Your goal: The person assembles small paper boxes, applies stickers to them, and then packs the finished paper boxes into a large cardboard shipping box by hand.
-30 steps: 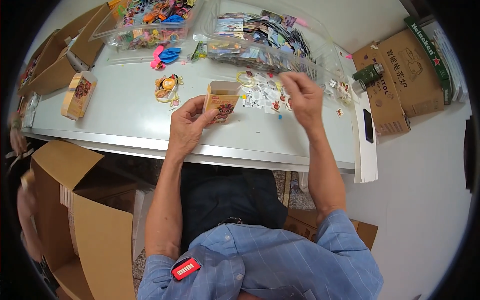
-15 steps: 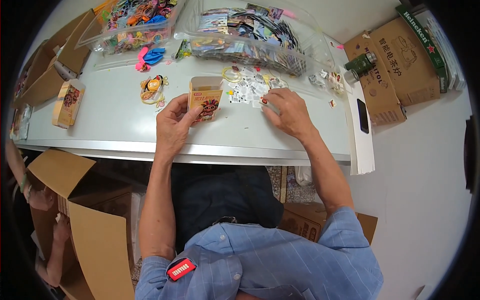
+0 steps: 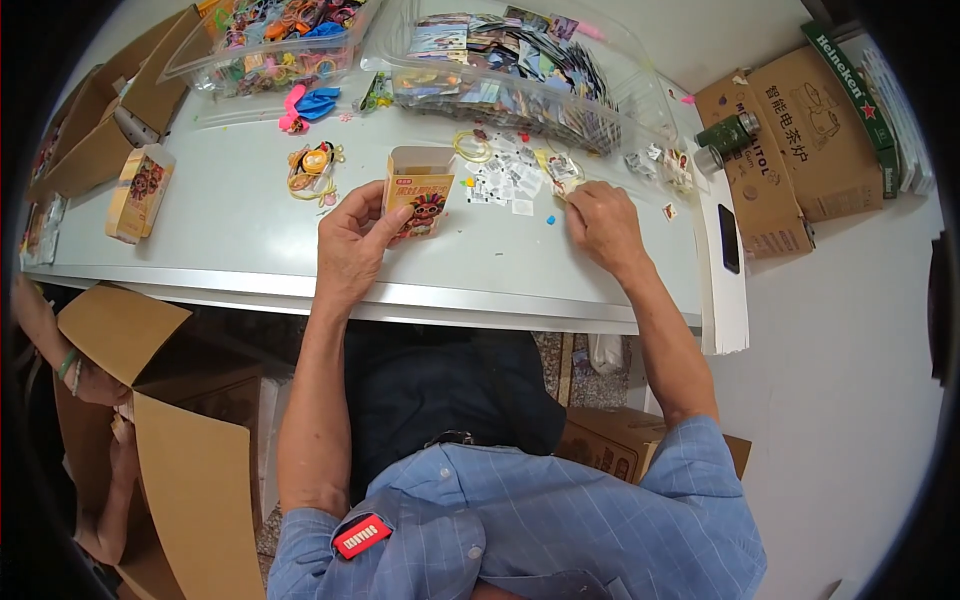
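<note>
Left hand [image 3: 352, 240] curled around one small box [image 3: 421, 195]; right hand [image 3: 605, 222] bunched, contents unclear

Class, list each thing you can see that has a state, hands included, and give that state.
Held box: upright, top open
Left hand: gripping the held box
Right hand: fingers bent, grip unclear
Second small box: standing on the table
Card bin: uncovered, heaped
Band bin: uncovered, heaped
Floor carton: flaps open
Phone: screen dark
</note>
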Action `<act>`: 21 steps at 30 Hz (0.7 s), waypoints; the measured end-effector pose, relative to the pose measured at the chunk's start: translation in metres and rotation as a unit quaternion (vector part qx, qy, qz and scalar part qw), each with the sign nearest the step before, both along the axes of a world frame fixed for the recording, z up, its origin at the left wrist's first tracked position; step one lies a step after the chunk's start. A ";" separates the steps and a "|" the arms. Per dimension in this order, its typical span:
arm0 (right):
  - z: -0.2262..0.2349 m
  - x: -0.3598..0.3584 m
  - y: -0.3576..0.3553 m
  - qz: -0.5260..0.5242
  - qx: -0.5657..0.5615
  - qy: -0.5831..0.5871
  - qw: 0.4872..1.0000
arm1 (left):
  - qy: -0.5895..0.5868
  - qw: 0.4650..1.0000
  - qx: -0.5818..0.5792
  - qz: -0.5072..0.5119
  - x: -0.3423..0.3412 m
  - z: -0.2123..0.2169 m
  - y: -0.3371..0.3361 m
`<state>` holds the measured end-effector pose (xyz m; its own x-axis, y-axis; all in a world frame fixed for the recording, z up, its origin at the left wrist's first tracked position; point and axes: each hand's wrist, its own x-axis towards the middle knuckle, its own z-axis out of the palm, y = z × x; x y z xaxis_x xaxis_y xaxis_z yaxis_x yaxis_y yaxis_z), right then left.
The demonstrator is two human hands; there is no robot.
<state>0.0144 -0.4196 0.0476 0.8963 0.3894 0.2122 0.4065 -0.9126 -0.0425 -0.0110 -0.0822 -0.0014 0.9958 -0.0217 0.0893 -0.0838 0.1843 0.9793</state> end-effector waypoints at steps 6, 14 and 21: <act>0.010 -0.008 0.012 0.001 0.018 -0.013 1.000 | 0.013 1.000 -0.003 -0.001 -0.001 0.003 0.000; 0.007 0.008 0.030 0.064 -0.047 0.044 0.996 | -0.005 1.000 -0.007 0.005 0.000 -0.001 -0.001; -0.001 0.018 0.031 0.039 -0.060 -0.025 0.997 | 0.009 1.000 -0.001 0.006 -0.001 0.002 -0.001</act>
